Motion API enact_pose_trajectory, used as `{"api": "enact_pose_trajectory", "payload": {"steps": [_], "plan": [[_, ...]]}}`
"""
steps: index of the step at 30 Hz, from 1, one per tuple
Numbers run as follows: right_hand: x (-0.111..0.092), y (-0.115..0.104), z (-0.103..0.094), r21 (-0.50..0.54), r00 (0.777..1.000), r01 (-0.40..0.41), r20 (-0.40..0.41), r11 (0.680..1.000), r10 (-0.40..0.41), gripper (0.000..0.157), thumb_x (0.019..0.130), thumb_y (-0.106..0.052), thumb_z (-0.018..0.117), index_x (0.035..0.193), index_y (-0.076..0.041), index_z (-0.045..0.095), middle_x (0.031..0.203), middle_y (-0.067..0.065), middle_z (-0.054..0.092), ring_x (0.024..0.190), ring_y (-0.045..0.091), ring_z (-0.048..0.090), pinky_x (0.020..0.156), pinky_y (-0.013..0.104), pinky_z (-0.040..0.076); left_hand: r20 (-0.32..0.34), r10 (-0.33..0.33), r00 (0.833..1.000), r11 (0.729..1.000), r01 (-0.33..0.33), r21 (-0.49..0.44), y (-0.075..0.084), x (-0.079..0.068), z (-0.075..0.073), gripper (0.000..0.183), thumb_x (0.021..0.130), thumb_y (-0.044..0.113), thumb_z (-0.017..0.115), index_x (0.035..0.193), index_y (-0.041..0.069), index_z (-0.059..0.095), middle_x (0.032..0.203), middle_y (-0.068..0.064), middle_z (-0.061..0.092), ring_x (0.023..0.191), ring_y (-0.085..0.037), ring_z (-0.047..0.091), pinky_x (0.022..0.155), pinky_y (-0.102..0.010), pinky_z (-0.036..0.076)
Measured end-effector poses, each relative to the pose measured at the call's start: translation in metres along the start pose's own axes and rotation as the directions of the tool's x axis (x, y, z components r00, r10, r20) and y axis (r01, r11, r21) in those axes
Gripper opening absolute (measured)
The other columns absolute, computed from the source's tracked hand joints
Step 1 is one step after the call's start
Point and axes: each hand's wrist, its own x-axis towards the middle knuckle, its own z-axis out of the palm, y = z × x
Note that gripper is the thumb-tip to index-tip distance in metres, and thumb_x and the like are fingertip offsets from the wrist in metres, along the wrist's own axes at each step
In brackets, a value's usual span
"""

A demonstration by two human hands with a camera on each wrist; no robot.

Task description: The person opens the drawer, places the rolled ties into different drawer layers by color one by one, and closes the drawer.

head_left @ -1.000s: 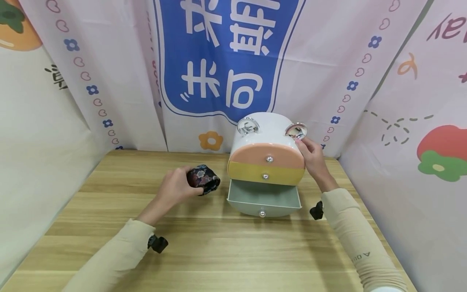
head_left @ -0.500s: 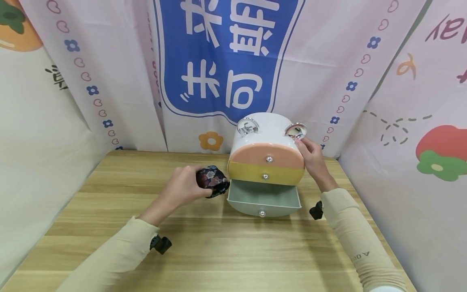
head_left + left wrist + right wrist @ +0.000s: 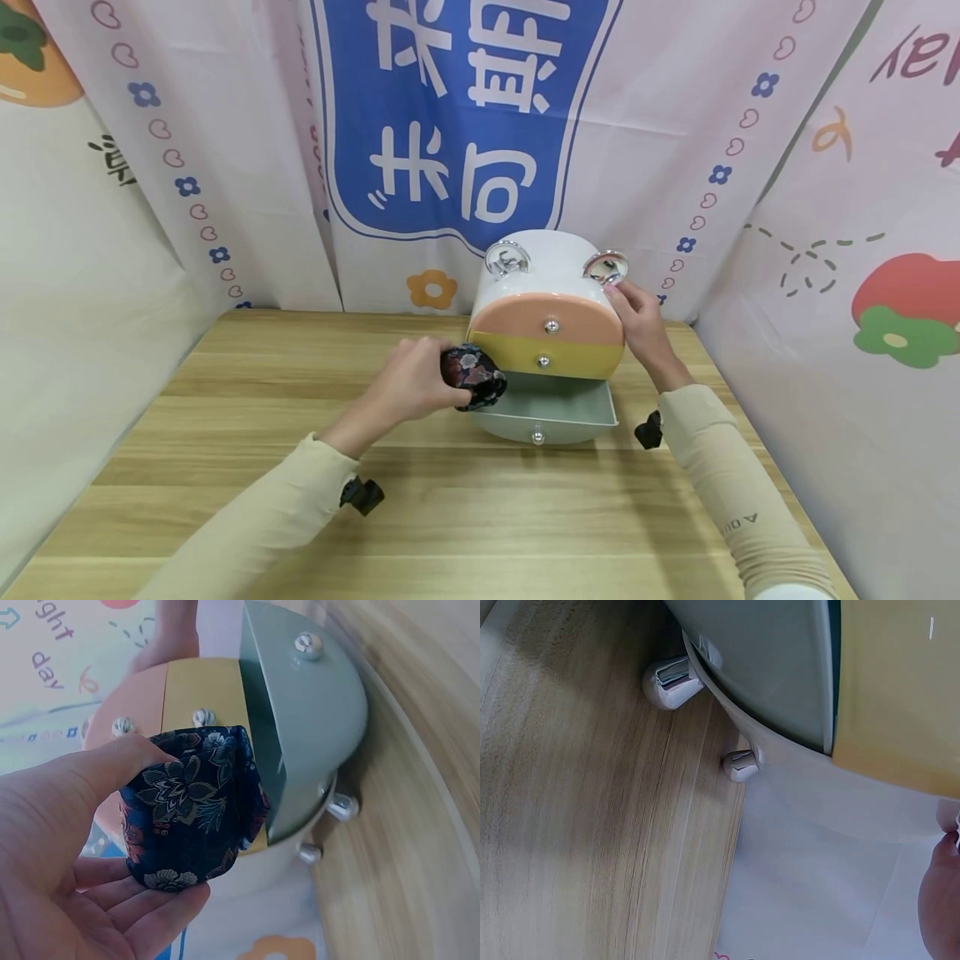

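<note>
My left hand (image 3: 412,379) grips a small dark floral fabric pouch (image 3: 472,377) between thumb and fingers. In the head view it hangs over the left end of the pulled-out green bottom drawer (image 3: 558,429). Its folded, open-looking end faces the drawer in the left wrist view, where the pouch (image 3: 184,810) shows large flowers on navy cloth. The drawer belongs to a rounded white cabinet (image 3: 551,267) with peach and yellow drawers above, both closed. Against the cabinet's right side, below the right silver-rimmed ear (image 3: 605,267), rests my right hand (image 3: 641,329); some of its fingers are hidden.
The cabinet stands on short silver feet (image 3: 671,682) at the back of a wooden table (image 3: 450,508). Behind it hangs a printed cloth (image 3: 420,275), with more printed cloth at both sides. Round silver knobs (image 3: 537,437) stick out from the drawer fronts.
My left hand has carried the pouch rightward from beside the cabinet to over the left end of the green drawer. My right hand has stayed at the cabinet's side.
</note>
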Motion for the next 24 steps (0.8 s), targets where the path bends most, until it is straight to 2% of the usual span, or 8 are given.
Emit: {"api": "enact_pose_trajectory", "payload": {"steps": [5,11,18,24], "plan": [[-0.003,-0.009,0.0,0.001,1.0,0.014,0.006,1.0,-0.014,0.042,0.109,-0.028,0.054,0.133,0.004,0.066,0.1,-0.016,0.07,0.095,0.004,0.063,0.085,0.016,0.052,0.016,-0.009,1.0,1.0,0.009,0.004,0.01,0.007,0.005,0.031,0.07,0.031,0.089,0.088,0.014,0.071,0.08,0.001,0.071,0.07,-0.017,0.063,0.063,-0.029,0.049],[-0.002,-0.008,0.0,0.0,1.0,-0.003,0.005,1.0,0.003,0.044,0.109,-0.029,0.055,0.134,0.006,0.065,0.1,-0.015,0.07,0.094,0.004,0.063,0.085,0.017,0.053,0.045,-0.033,0.998,0.999,0.033,-0.002,0.022,0.014,0.012,0.03,0.072,0.03,0.089,0.074,0.015,0.064,0.069,0.001,0.065,0.06,-0.015,0.057,0.055,-0.027,0.044],[0.008,0.025,-0.002,-0.023,1.0,0.003,-0.006,1.0,-0.003,0.047,0.11,-0.036,0.053,0.139,-0.001,0.064,0.105,-0.014,0.071,0.098,0.005,0.063,0.087,0.017,0.052,0.047,-0.022,0.999,1.0,0.023,-0.014,0.031,0.02,0.025,0.034,0.072,0.03,0.09,0.073,0.014,0.061,0.07,0.001,0.064,0.065,-0.016,0.058,0.058,-0.029,0.045],[0.007,0.025,-0.001,-0.002,1.0,0.01,-0.017,1.0,-0.01,0.047,0.109,-0.037,0.055,0.137,0.0,0.066,0.105,-0.011,0.071,0.098,0.006,0.064,0.086,0.017,0.053,0.051,-0.022,0.998,0.999,0.024,-0.028,0.035,0.025,0.035,0.039,0.074,0.033,0.09,0.067,0.015,0.056,0.061,0.003,0.057,0.06,-0.014,0.054,0.055,-0.027,0.041]]}}
